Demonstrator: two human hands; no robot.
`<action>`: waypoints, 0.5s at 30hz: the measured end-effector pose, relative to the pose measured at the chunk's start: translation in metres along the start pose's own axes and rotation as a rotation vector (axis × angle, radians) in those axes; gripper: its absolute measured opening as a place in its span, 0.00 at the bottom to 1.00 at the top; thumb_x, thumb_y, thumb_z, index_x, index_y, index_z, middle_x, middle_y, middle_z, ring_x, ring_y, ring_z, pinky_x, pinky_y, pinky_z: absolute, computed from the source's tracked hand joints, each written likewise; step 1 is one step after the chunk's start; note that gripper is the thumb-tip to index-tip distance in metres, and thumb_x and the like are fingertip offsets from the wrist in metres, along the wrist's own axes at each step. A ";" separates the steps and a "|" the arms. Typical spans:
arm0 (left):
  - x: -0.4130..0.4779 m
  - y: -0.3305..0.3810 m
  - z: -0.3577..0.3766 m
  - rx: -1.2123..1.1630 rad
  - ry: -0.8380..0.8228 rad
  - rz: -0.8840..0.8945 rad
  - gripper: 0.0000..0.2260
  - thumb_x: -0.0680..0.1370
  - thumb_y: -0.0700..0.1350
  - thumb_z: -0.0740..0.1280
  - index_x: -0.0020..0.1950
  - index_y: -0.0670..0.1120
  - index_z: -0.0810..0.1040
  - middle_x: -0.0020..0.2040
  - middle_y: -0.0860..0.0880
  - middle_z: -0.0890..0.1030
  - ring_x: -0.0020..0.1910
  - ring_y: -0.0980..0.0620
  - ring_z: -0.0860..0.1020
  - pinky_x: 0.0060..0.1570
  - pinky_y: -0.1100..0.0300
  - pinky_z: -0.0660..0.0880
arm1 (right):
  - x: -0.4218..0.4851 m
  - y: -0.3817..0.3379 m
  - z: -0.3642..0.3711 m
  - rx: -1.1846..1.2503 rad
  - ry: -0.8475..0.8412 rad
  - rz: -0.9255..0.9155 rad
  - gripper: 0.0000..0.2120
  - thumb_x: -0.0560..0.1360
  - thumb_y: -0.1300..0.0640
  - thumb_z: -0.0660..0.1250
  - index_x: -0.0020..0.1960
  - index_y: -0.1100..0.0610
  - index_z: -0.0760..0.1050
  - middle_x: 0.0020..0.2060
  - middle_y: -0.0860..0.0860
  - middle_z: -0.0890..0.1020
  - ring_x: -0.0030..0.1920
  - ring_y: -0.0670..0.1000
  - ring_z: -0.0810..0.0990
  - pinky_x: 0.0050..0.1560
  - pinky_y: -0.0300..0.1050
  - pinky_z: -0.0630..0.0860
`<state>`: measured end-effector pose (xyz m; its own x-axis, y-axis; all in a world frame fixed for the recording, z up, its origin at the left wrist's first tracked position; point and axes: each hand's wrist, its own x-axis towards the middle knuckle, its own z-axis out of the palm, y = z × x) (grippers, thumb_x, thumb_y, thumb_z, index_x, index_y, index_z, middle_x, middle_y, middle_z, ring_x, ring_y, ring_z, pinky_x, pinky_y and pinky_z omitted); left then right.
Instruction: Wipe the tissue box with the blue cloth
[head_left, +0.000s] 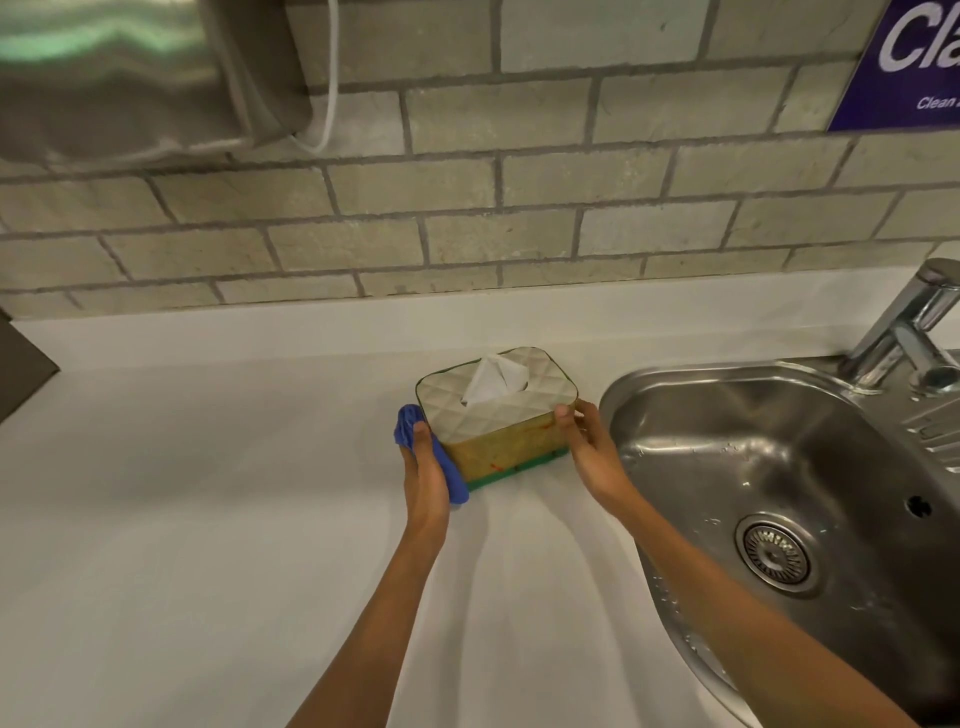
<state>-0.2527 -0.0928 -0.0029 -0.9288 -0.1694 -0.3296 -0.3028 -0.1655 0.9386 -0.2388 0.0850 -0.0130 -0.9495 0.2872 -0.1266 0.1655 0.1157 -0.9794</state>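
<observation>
The tissue box (500, 415) stands on the white counter (208, 493), with a cream quilted lid, a yellowish front with red smears and a green base. A white tissue (493, 382) sticks up from its slot. My left hand (425, 470) presses the blue cloth (410, 427) against the box's left end; the cloth bulges above and below my fingers. My right hand (587, 441) grips the box's right end, thumb on the front corner.
A steel sink (789, 467) with a drain (775, 553) lies just right of the box, with a chrome tap (906, 332) at its back. A tiled wall rises behind the counter. A metal dispenser (130, 73) hangs at top left.
</observation>
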 end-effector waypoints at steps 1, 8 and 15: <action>0.000 0.002 0.000 0.013 0.007 0.000 0.23 0.81 0.57 0.50 0.74 0.50 0.60 0.68 0.46 0.70 0.65 0.47 0.70 0.64 0.56 0.65 | -0.002 -0.002 -0.001 -0.002 0.012 -0.005 0.13 0.75 0.42 0.59 0.57 0.46 0.68 0.46 0.41 0.77 0.48 0.41 0.76 0.40 0.29 0.70; -0.001 0.026 -0.001 0.242 0.144 0.023 0.23 0.79 0.60 0.52 0.68 0.48 0.67 0.63 0.42 0.76 0.62 0.40 0.73 0.66 0.46 0.68 | -0.012 -0.023 -0.010 -0.168 0.053 0.066 0.31 0.65 0.28 0.59 0.56 0.49 0.67 0.44 0.49 0.78 0.49 0.52 0.79 0.48 0.44 0.74; -0.002 0.057 -0.007 0.494 0.109 0.083 0.23 0.77 0.64 0.51 0.52 0.46 0.71 0.53 0.41 0.77 0.51 0.42 0.75 0.60 0.48 0.70 | -0.023 -0.039 -0.025 -0.117 -0.038 0.214 0.43 0.63 0.28 0.63 0.68 0.55 0.63 0.55 0.55 0.80 0.42 0.54 0.83 0.36 0.43 0.76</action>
<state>-0.2670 -0.1089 0.0509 -0.9345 -0.2667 -0.2359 -0.3181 0.3273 0.8898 -0.2169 0.0974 0.0316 -0.8985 0.2814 -0.3370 0.3915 0.1663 -0.9050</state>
